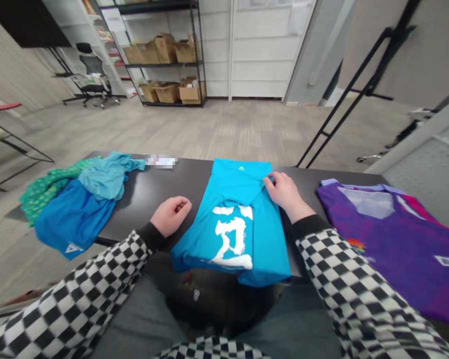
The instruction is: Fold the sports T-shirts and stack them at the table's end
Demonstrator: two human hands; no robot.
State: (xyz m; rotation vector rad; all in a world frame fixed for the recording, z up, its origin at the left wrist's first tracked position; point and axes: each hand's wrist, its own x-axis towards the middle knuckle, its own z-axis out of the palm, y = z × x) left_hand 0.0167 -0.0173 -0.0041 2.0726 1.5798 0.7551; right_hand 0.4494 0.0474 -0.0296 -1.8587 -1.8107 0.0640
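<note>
A cyan T-shirt (234,224) with a white brush-style print lies folded on the dark table (164,187), its lower edge hanging over the near side. My right hand (286,196) grips the fabric at the shirt's upper right edge, fingers curled on a fold. My left hand (171,216) rests curled on the tabletop, just left of the shirt and apart from it, holding nothing. Checkered sleeves with black cuffs cover both forearms.
A heap of blue, teal and green garments (73,199) lies at the table's left. A purple printed shirt (385,244) lies at the right. A small blurred item (160,161) sits at the far edge. Black stand legs (344,109) rise beyond the table.
</note>
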